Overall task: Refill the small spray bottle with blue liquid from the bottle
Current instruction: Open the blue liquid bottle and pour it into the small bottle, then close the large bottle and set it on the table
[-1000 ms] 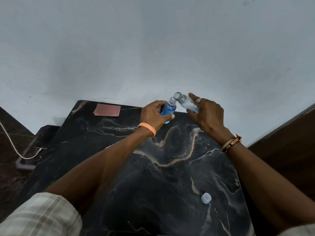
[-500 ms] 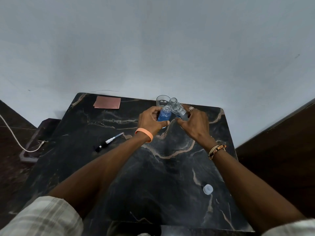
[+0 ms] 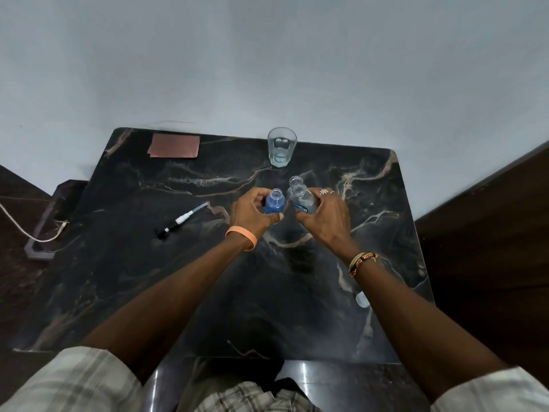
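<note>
- One camera, worn on the head, looks forward and steeply down over the person's own lap onto a dark table (image 3: 148, 263).
- The wide-angle lens bends the edges. The table fills the middle of the frame and a pale wall (image 3: 267, 55) the upper part.
- Both forearms enter from the bottom corners, and the left hand (image 3: 252, 214) and right hand (image 3: 323, 215) meet near centre.

Dim, even light is falling from above, leaving the wall (image 3: 267, 55) a flat grey and the dark marble table (image 3: 148, 278) swallowing detail; a soft shadow is pooling at its centre. Faint highlights are glinting on the drinking glass (image 3: 281, 147) and the clear bottle (image 3: 298, 195), and glare is spotting the glossy dark surface (image 3: 306, 373) at the bottom. Wide-angle lens is bowing the table's edges, corners are darkening, the checked sleeve (image 3: 74, 382) is softening.
</note>
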### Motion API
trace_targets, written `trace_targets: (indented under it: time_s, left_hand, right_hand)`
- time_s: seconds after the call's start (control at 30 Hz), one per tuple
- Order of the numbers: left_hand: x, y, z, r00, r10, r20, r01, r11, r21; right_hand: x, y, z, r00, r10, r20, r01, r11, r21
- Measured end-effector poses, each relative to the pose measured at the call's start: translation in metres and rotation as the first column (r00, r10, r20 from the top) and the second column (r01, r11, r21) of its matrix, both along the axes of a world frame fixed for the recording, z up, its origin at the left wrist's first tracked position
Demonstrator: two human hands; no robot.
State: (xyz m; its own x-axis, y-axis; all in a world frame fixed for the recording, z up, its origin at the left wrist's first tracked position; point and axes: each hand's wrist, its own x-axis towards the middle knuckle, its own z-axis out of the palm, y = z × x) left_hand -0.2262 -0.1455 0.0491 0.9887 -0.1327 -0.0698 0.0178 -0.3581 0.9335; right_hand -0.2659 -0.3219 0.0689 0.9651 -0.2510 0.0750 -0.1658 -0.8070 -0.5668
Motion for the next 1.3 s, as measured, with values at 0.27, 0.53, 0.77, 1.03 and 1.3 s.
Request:
trace_targets:
  time_s: [0.27, 0.53, 0.77, 1.03, 1.3]
  left_hand:
    - [-0.005, 0.01, -0.037, 0.999, 0.004, -0.053, 0.001, 0.996, 0.089]
    - [-0.004, 0.015, -0.064, 0.997, 0.017, -0.075, -0.009, 0.994, 0.106]
    - [-0.001, 0.022, -0.061, 0.988, -0.112, -0.103, 0.127, 0.98, 0.152]
    - [0.019, 0.016, 0.005, 0.974, -0.016, 0.224, 0.016, 1.0, 0.001]
    - [0.006, -0.088, 0.022, 0.893, -0.449, -0.031, 0.448, 0.893, -0.041]
  right_hand:
    - [-0.007, 0.006, -0.025, 0.999, 0.004, -0.054, 0.001, 0.995, 0.098]
    - [-0.006, 0.012, -0.034, 0.998, 0.016, -0.067, -0.01, 0.996, 0.087]
    - [-0.004, 0.011, -0.033, 0.998, 0.01, -0.06, -0.005, 0.996, 0.089]
    - [0.007, -0.015, -0.01, 0.996, -0.089, 0.017, 0.086, 0.99, 0.115]
    - [-0.007, -0.054, -0.007, 0.958, -0.271, 0.097, 0.258, 0.958, 0.125]
